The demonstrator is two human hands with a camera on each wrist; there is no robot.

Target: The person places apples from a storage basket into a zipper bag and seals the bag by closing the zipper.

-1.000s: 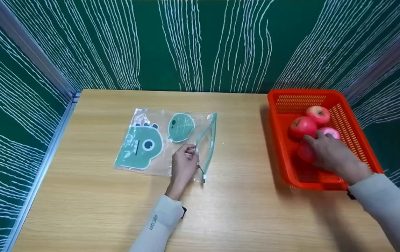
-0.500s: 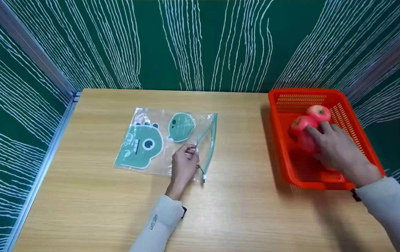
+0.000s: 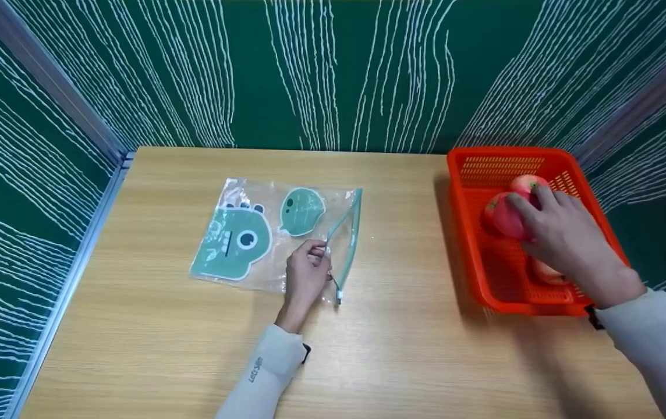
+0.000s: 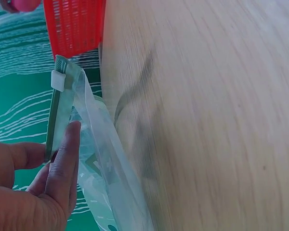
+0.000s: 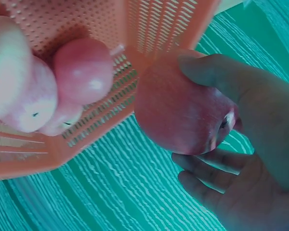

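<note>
Moved since the first head frame: right hand point(image 3: 566, 233) and held apple point(image 3: 509, 217), both shifted toward the far edge of the orange basket point(image 3: 519, 306), with a near apple point(image 3: 549, 273) now showing by its near right corner; left hand point(image 3: 308, 270) and zip bag point(image 3: 277, 250) unchanged in place.

Item, table point(image 3: 403, 279): wooden; basket at the far right corner; bag left of centre, nearer the far edge than the near one.

Item, right hand: thumb over the top of the held apple, fingers beneath, a holding grip; apple within the basket's outline in the head view, overlapping the left apple point(image 3: 490, 205) and just beside the far apple point(image 3: 528, 182); contact with them cannot be told.

Item, left hand: narrow pinch on one lip of the bag; mouth parted, facing the basket; white slider point(image 4: 58, 81) beyond the fingers in the left wrist view.

Hazards, as judged: smooth round skin could slip if thumb or fingers slacken; a knock against neighbouring apples could loosen the hold or set them rolling; film looks thin and limp, so a slack pinch could let the mouth fall together; a hard tug could drag the bag across the table.
</note>
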